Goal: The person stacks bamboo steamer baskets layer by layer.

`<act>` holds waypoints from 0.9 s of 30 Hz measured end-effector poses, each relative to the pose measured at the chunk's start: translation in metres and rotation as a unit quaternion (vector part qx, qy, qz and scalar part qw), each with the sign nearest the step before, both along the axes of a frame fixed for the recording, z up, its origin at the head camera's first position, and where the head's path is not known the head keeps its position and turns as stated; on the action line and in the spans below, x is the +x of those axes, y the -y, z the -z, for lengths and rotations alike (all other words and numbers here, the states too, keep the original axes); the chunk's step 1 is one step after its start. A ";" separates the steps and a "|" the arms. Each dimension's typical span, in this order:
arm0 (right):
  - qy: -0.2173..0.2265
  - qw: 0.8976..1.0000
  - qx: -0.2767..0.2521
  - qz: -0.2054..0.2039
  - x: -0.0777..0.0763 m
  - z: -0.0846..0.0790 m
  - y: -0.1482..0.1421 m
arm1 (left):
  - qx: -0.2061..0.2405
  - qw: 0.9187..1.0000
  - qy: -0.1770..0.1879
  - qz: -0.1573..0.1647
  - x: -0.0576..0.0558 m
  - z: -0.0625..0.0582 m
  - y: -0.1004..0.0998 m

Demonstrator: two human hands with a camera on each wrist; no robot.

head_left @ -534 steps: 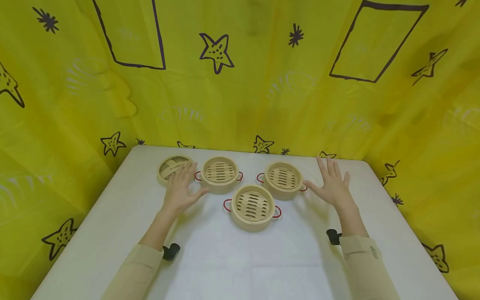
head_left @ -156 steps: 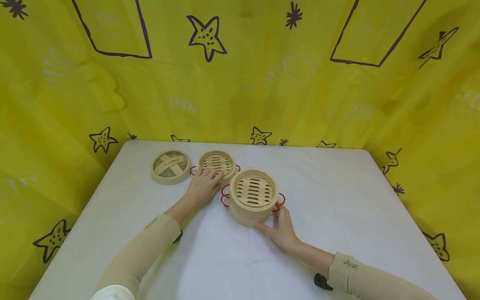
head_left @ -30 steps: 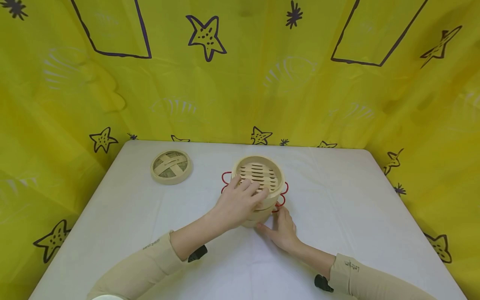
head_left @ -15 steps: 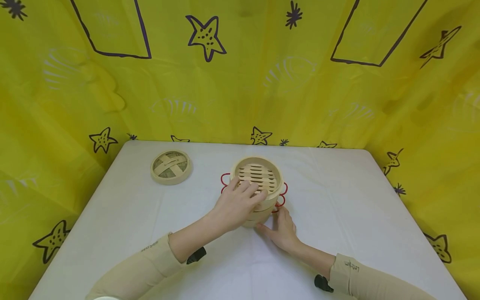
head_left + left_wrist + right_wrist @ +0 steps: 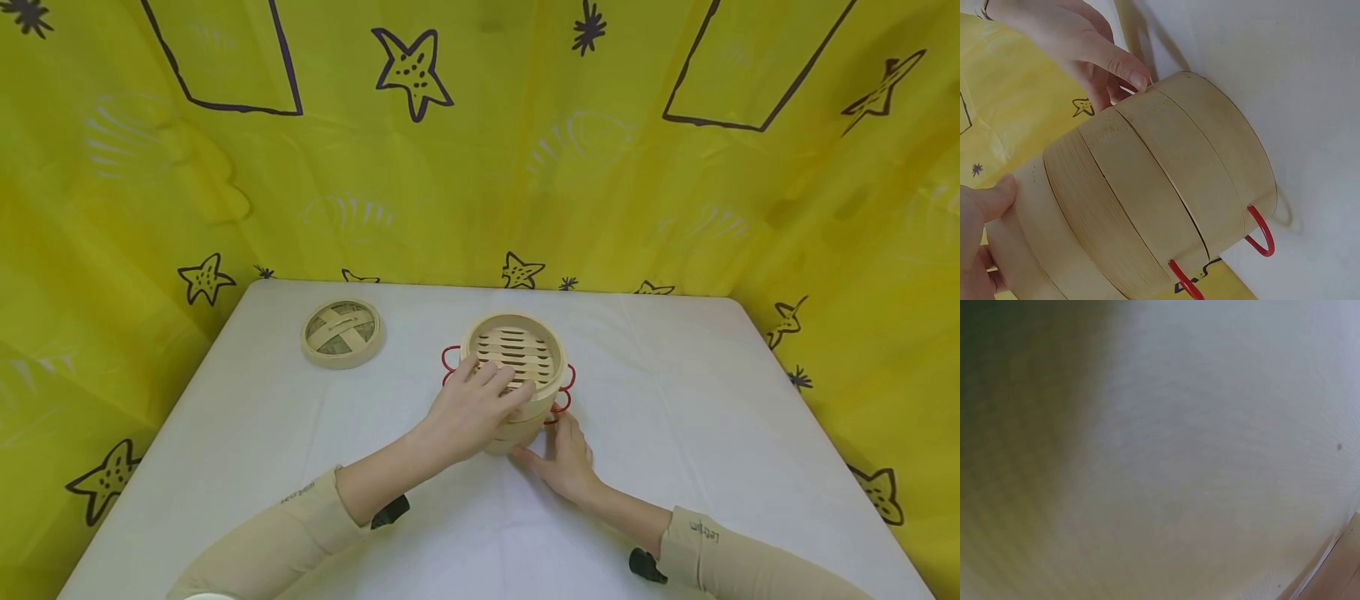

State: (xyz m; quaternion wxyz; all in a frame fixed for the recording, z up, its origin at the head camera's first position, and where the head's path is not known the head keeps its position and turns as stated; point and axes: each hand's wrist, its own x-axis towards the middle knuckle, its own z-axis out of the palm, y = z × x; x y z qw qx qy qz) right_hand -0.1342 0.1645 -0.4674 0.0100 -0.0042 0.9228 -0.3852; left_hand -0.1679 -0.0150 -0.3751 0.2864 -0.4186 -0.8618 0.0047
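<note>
Nearby, a round lid [image 5: 342, 335] lies on the bench [image 5: 675, 375], left of the steamer stack [image 5: 1129, 181]. The left hand [image 5: 468, 410], partly hiding it, grips the top basket [image 5: 517, 337]; the right hand [image 5: 566, 468] clasps its lower side. That top basket earlier stood separately.

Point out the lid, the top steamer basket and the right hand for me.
Lid [image 5: 342, 329], head view: where its strips cross.
Top steamer basket [image 5: 519, 349], head view: bare slatted floor.
Right hand [image 5: 567, 467], head view: middle of hand.

top steamer [image 5: 517, 343] partly hidden behind left fingers [image 5: 516, 397], sleeves [image 5: 757, 557] cut off below — right wrist view mostly blurred
</note>
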 end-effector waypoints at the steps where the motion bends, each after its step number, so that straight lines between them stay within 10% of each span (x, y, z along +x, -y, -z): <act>1: 0.001 1.000 -0.001 0.000 0.000 0.000 0.000 | 0.001 1.000 -0.001 0.000 0.000 0.000 0.000; 27: -0.004 1.000 0.000 -0.004 0.002 -0.004 0.000 | 0.035 0.998 0.036 -0.023 -0.020 -0.021 0.022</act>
